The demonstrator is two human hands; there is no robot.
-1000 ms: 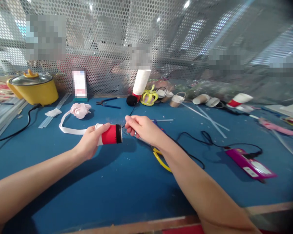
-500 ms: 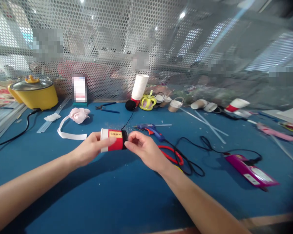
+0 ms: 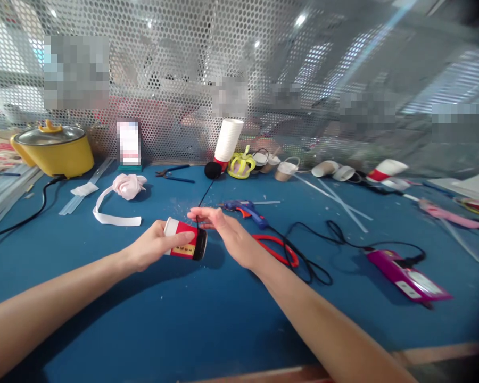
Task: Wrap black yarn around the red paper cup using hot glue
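Left hand point(image 3: 148, 246) is closed around a red-and-white paper cup point(image 3: 182, 250), held on its side above the blue table point(image 3: 163, 324), with black yarn point(image 3: 200, 247) around its right end. Right hand point(image 3: 229, 231) has fingers loosely extended beside that end, at the yarn strand; whether they pinch it cannot be told. The strand runs far to a black ball point(image 3: 213, 170).
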